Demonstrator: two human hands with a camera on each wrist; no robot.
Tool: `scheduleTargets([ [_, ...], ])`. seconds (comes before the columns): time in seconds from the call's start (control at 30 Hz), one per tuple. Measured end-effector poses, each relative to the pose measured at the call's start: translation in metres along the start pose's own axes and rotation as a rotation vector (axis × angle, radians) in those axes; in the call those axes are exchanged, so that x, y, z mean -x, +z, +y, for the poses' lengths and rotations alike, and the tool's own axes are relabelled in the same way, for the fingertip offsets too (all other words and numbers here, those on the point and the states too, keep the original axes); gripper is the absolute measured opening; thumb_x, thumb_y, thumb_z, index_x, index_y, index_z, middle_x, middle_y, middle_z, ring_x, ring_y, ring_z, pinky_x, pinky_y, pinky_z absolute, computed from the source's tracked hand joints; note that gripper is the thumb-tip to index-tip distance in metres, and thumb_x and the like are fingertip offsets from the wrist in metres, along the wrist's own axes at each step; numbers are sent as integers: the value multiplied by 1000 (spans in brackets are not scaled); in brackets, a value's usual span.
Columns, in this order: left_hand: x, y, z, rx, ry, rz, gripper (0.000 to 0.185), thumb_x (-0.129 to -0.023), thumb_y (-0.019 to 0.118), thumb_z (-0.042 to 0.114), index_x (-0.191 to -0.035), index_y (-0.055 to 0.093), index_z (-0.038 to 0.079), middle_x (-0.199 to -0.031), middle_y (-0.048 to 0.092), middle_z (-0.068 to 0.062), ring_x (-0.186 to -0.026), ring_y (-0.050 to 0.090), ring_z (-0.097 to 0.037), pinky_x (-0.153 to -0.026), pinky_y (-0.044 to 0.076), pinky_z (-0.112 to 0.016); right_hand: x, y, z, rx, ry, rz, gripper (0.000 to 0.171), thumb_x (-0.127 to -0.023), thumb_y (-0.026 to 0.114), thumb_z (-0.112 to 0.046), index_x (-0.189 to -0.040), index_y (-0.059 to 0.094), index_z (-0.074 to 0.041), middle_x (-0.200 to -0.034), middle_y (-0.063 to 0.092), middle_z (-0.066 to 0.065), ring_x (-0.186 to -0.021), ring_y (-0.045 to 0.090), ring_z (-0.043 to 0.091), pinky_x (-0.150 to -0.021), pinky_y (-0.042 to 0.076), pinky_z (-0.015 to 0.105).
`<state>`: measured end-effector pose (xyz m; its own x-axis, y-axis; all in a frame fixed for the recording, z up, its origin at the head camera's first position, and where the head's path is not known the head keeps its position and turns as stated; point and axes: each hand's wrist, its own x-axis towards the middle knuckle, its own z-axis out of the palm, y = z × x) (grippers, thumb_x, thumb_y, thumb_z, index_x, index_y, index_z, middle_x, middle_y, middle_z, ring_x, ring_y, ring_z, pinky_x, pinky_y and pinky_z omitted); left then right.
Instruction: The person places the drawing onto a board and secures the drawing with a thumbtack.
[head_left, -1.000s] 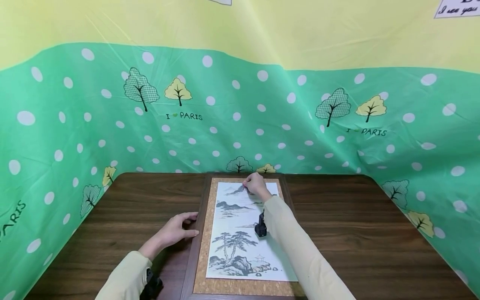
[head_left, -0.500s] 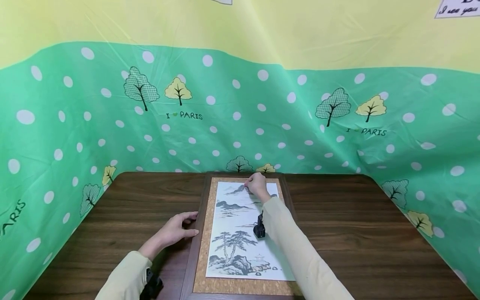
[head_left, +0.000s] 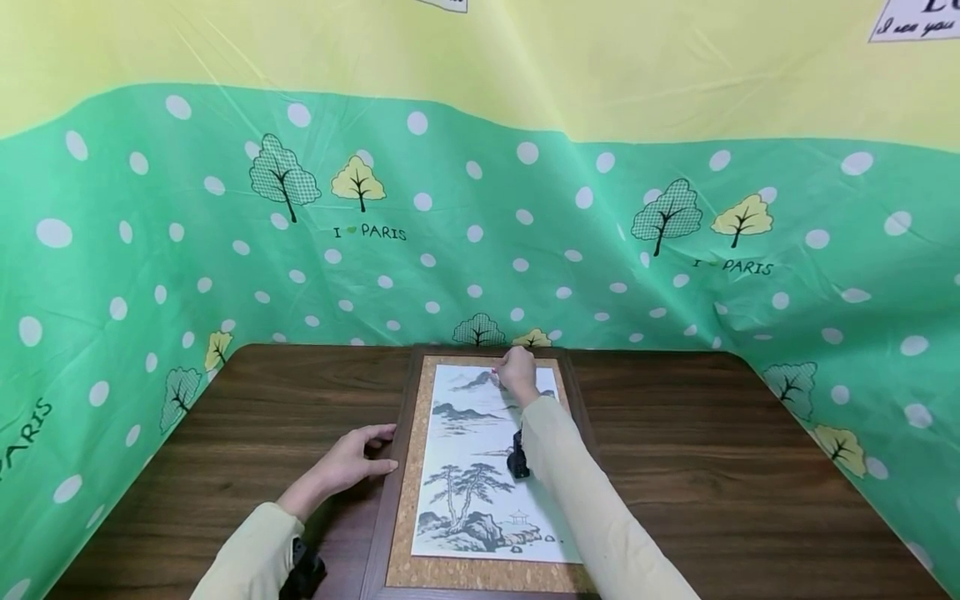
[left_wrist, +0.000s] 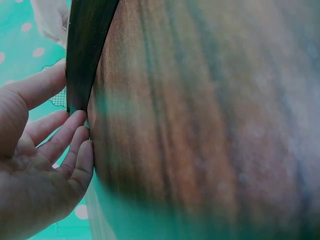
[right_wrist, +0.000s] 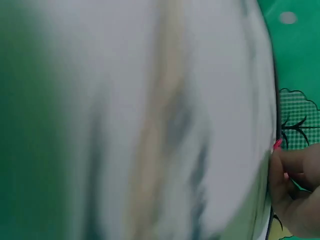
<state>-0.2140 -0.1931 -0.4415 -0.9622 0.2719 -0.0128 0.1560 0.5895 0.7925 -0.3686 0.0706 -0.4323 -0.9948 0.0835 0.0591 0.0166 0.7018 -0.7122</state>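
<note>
A cork board [head_left: 480,575] in a dark wooden frame [head_left: 381,525] lies on the table. On it lies a white sheet of paper [head_left: 450,446] printed with an ink landscape of mountains, pines and rocks. My right hand [head_left: 519,375] is at the sheet's far edge. Its thumb and fingers pinch a small pink push pin [right_wrist: 278,144], mostly hidden by the fingers. My left hand [head_left: 348,460] touches the left side of the frame with loosely spread fingers; in the left wrist view, the thumb and fingertips meet that dark side.
The brown wood-grain table [head_left: 300,392] extends to both sides of the board. A green and yellow curtain [head_left: 480,200] with dots and trees hangs behind and around it. Black wrist cameras sit at both cream sleeves [head_left: 258,554].
My right hand has shifted slightly to the right along the sheet's far edge. The left hand and the board stay where they were.
</note>
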Motion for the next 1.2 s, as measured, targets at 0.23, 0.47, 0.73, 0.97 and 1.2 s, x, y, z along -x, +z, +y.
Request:
scheduleTargets([
  [0.23,-2,1,0,-1,8,5,55,-77,72,14,-126,50,-3,-118,57,-16,-103,51,-30,-84,43,-44,1,-9,8,-96,-5,-48,16,-85,63,-9,-73,69,0,-81,67,12,-52,58,14,-52,47,27],
  [0.47,0,0,1,3,-13,17,55,-77,72,13,-125,51,-2,-117,57,-15,-102,52,-29,-84,43,-43,0,-12,14,-325,59,-144,10,-85,62,-6,-87,67,3,-91,62,15,-56,57,11,-54,49,23],
  [0.73,0,2,-2,-1,-4,17,55,-77,72,13,-126,50,-3,-117,57,-15,-103,52,-29,-83,43,-43,2,-11,16,-312,15,-164,10,-81,68,-9,-86,71,-1,-92,67,12,-59,60,13,-54,50,24],
  [0.97,0,2,-2,5,9,4,57,-78,72,15,-127,49,-3,-119,56,-17,-104,51,-31,-83,43,-43,1,-9,19,-267,-6,-140,8,-79,70,-11,-80,73,-4,-87,68,9,-54,57,10,-51,48,23],
  [1.2,-1,2,-2,-1,-2,11,56,-77,72,14,-126,50,-3,-118,57,-16,-104,51,-30,-83,43,-43,0,-6,19,-177,-83,-102,8,-79,70,-13,-77,74,-6,-76,68,6,-52,55,11,-49,44,24],
])
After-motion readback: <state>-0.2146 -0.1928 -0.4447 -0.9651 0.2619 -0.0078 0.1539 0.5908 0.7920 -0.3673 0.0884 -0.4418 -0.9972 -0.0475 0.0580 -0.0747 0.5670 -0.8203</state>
